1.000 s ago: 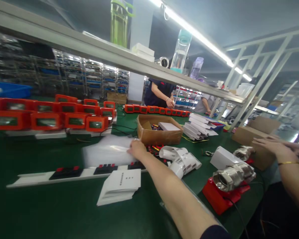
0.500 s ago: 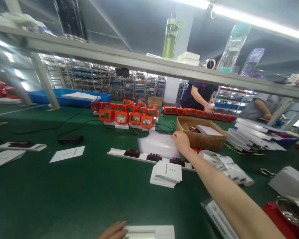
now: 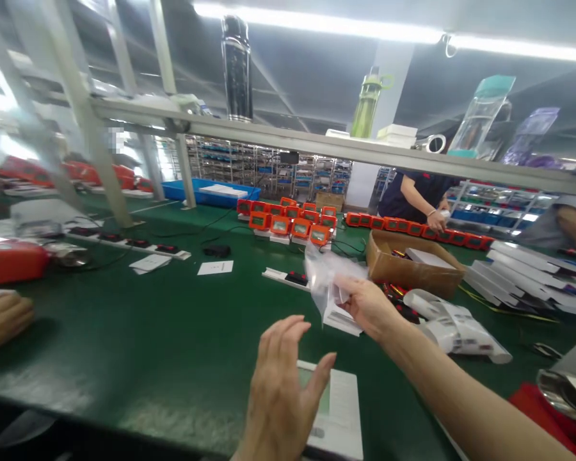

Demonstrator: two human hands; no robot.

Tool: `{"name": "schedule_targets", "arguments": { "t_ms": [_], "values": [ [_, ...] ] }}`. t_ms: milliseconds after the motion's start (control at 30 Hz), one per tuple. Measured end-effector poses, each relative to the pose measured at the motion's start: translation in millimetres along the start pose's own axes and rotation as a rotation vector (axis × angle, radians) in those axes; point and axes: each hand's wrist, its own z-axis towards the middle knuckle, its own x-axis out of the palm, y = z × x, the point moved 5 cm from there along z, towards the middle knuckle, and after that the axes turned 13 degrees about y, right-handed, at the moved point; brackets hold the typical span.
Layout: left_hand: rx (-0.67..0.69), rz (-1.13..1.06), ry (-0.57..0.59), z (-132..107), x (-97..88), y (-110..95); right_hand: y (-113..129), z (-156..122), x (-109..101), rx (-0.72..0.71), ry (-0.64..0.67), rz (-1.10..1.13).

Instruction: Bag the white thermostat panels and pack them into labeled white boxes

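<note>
Pinched in my right hand (image 3: 367,306) is a clear plastic bag (image 3: 322,272), lifted off the green table and partly smeared by motion. My left hand (image 3: 283,384) is raised in front of me, thumb and fingers apart, with nothing in it. Just under and beside it lies a white device with a screen (image 3: 343,410), partly covered by the hand. Behind the bag, a stack of white leaflets (image 3: 343,321) shows in part. A white strip (image 3: 274,274) carrying black parts with red tips (image 3: 296,277) runs behind the bag, which hides much of it.
A cardboard box (image 3: 413,275) stands beyond my right hand, near several orange-framed units (image 3: 280,224). Rolled white label sheets (image 3: 461,326) lie to the right. A co-worker's hand (image 3: 4,317) rests at the left edge. Bottles stand on the overhead shelf (image 3: 288,142).
My right hand has picked the plastic bag up and drawn it nearer. My left hand has risen into view, off the white device. The view has swung left.
</note>
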Motion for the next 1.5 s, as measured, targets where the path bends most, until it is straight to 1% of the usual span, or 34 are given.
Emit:
{"name": "schedule_targets", "arguments": {
  "t_ms": [33, 100, 167, 233, 300, 367, 467, 500, 567, 700, 833, 900, 967, 1033, 1067, 1133, 1200, 1233, 1300, 1433, 1467, 1500],
  "values": [
    [0.013, 0.058, -0.011, 6.5, -2.1, -8.7, -3.1, -10.6, 11.6, 0.011, 0.019, 0.031],
    [0.004, 0.164, 0.036, 15.1, -2.3, -18.5, -8.6, -28.5, 30.3, 0.030, 0.038, 0.064],
    [-0.023, 0.200, 0.139, 17.5, -1.1, -19.4, -12.2, -41.7, 42.0, 0.034, 0.036, 0.074],
    [-0.070, 0.135, 0.208, 15.4, -4.1, -13.9, -13.9, -51.5, 47.6, 0.045, 0.033, 0.062],
    [-0.177, -0.032, 0.216, 11.6, -11.7, -2.5, -13.6, -59.6, 48.0, 0.058, 0.035, 0.030],
    [-0.343, -0.275, 0.218, 7.1, -18.1, 12.7, -12.1, -66.8, 45.3, 0.066, 0.043, -0.017],
    [-0.573, -0.645, 0.242, 0.0, -21.3, 31.5, -10.4, -75.5, 39.7, 0.062, 0.055, -0.091],
    [-0.621, -0.732, 0.237, -2.0, -22.4, 35.6, -10.4, -77.8, 37.7, 0.055, 0.054, -0.115],
    [-0.671, -0.858, 0.195, -5.3, -25.4, 41.3, -11.8, -81.3, 34.0, 0.037, 0.045, -0.152],
    [-0.672, -0.995, 0.114, -10.4, -28.9, 44.0, -20.0, -84.5, 27.2, 0.034, 0.043, -0.193],
    [-0.673, -1.153, 0.073, -13.0, -28.9, 40.7, -30.5, -88.4, 22.2, 0.081, 0.039, -0.183],
    [-0.668, -1.245, 0.040, -12.2, -31.7, 39.3, -33.3, -94.3, 23.3, 0.106, 0.039, -0.161],
    [-0.658, -1.354, -0.014, -10.5, -36.9, 39.0, -34.5, -104.5, 28.1, 0.153, 0.045, -0.069],
    [-0.643, -1.500, -0.094, -8.5, -43.0, 40.0, -34.8, -119.0, 37.2, 0.239, 0.069, 0.105],
    [-0.636, -1.575, -0.135, -7.8, -45.6, 40.9, -34.6, -127.1, 44.0, 0.293, 0.107, 0.211],
    [-0.628, -1.678, -0.186, -7.3, -49.2, 43.3, -32.2, -142.8, 59.6, 0.380, 0.237, 0.403],
    [-0.627, -1.665, -0.187, -8.7, -51.0, 47.2, -27.3, -153.2, 70.1, 0.371, 0.355, 0.512],
    [-0.634, -1.633, -0.182, -10.4, -51.0, 50.2, -25.7, -155.5, 71.3, 0.338, 0.376, 0.526],
    [-0.663, -1.499, -0.154, -15.6, -50.3, 59.1, -26.3, -155.3, 67.4, 0.271, 0.349, 0.489],
    [-0.754, -1.199, -0.083, -27.9, -46.9, 83.3, -32.3, -146.9, 55.6, 0.209, 0.272, 0.328],
    [-0.774, -1.154, -0.091, -30.7, -47.0, 87.7, -31.9, -144.6, 54.2, 0.182, 0.262, 0.272],
    [-0.788, -1.082, -0.125, -33.6, -49.5, 90.3, -30.8, -142.4, 53.4, 0.151, 0.243, 0.215]
  ]
}}
